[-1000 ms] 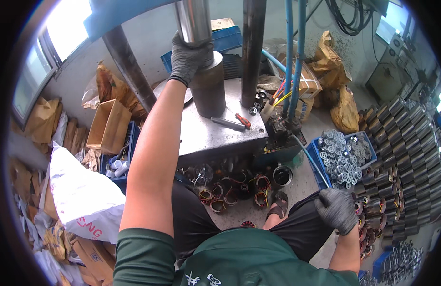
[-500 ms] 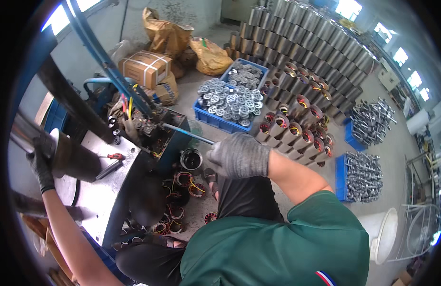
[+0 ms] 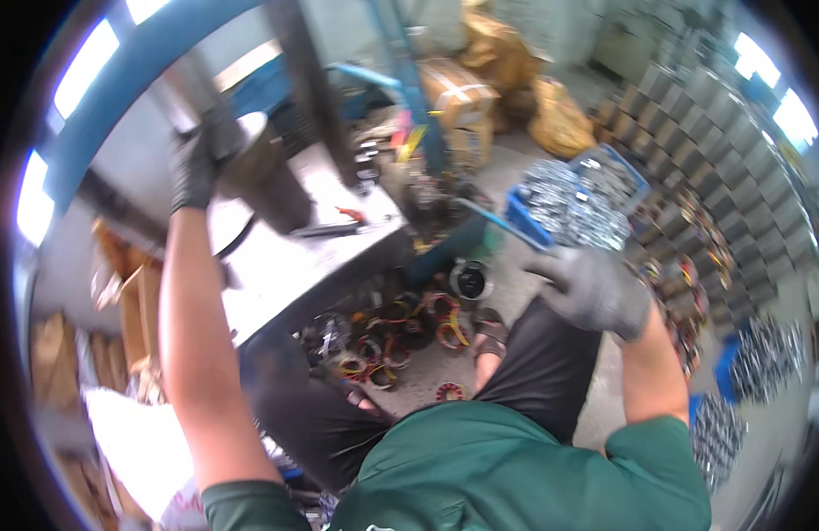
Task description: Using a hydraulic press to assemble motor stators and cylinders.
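My left hand (image 3: 192, 173), in a dark grey glove, is raised at the lower end of a shiny metal cylinder (image 3: 181, 93). Its fingers curl against the cylinder, partly smeared by motion. Right beside them, a thick dark cylindrical fixture (image 3: 272, 181) with a pale rim leans over the bench. My right hand (image 3: 595, 290), in a grey knitted glove, is closed at the near end of a blue lever (image 3: 502, 221), with one digit sticking out to the left. On the metal bench top (image 3: 285, 265) lie a red-handled screwdriver (image 3: 350, 214) and a dark bar (image 3: 325, 230).
Wound stator rings (image 3: 445, 310) with coloured wires lie on the floor by my feet, near a round dark-filled can (image 3: 469, 280). Blue crates (image 3: 526, 217) of metal parts and stacked metal cylinders (image 3: 692, 133) stand right. Cartons (image 3: 139, 305) sit at left.
The view has swung left, so the bench, lever and crates appear farther right. My left hand stays at the metal cylinder and my right hand at the lever's end.
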The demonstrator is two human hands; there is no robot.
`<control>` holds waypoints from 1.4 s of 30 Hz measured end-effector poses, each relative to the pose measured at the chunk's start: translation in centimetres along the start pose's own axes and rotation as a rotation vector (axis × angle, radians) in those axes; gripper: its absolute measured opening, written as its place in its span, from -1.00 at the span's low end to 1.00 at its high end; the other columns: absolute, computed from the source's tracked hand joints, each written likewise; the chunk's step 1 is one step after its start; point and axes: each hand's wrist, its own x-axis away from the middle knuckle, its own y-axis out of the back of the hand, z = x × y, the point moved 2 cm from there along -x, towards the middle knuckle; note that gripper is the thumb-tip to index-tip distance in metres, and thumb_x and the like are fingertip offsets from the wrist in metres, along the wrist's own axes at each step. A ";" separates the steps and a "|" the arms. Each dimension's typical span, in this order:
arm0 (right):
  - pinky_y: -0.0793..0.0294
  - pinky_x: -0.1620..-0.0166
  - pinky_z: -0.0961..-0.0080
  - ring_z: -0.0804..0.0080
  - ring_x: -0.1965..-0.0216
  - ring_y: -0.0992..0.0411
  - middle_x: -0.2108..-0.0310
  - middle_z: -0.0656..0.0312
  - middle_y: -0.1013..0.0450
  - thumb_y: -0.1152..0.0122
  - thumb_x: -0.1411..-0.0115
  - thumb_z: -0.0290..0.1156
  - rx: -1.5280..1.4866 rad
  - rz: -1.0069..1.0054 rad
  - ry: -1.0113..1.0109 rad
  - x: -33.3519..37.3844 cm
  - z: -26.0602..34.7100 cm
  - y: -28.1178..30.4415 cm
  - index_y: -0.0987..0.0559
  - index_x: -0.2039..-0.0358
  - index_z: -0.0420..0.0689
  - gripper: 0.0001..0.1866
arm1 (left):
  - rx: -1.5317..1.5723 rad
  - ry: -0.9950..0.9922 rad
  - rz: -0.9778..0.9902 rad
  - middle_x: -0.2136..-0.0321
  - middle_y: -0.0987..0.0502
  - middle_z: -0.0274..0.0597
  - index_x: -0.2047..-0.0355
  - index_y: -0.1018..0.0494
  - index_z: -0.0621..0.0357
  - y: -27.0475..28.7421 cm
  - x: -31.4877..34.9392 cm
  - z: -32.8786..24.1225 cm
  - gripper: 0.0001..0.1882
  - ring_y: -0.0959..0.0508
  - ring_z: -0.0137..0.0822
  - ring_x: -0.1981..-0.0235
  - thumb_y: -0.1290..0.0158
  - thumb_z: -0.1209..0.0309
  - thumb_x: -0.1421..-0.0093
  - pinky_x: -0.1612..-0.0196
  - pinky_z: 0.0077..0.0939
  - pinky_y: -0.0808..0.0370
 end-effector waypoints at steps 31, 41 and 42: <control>-0.61 0.10 0.10 -0.11 0.22 -0.60 0.24 -0.06 -0.62 -0.23 -0.16 -0.38 0.070 0.187 -0.021 -0.3 2.4 -1.2 -0.68 0.14 -0.20 -0.72 | -0.512 -0.127 -0.074 0.14 -0.59 0.12 -0.02 -0.34 0.43 0.4 0.4 -3.0 -0.07 -0.65 -0.14 0.09 -0.52 -0.03 0.12 -0.02 -0.27 -0.62; -0.61 0.06 0.11 -0.14 0.20 -0.59 0.23 -0.10 -0.61 -0.19 -0.17 -0.47 -0.055 0.166 0.023 -0.9 1.3 -0.4 -0.67 0.14 -0.22 -0.74 | -0.603 -0.059 -0.084 0.19 -0.65 0.14 -0.01 -0.44 0.42 0.1 1.2 -4.0 -0.11 -0.70 -0.10 0.15 -0.51 -0.04 0.11 0.01 -0.28 -0.63; -0.61 0.05 0.11 -0.13 0.19 -0.59 0.21 -0.12 -0.60 -0.19 -0.17 -0.46 -0.086 0.065 0.004 -1.0 1.2 -0.1 -0.68 0.16 -0.23 -0.75 | -0.635 -0.044 -0.061 0.20 -0.65 0.13 -0.01 -0.44 0.42 0.0 1.2 -4.0 -0.11 -0.70 -0.10 0.16 -0.51 -0.04 0.11 0.01 -0.28 -0.63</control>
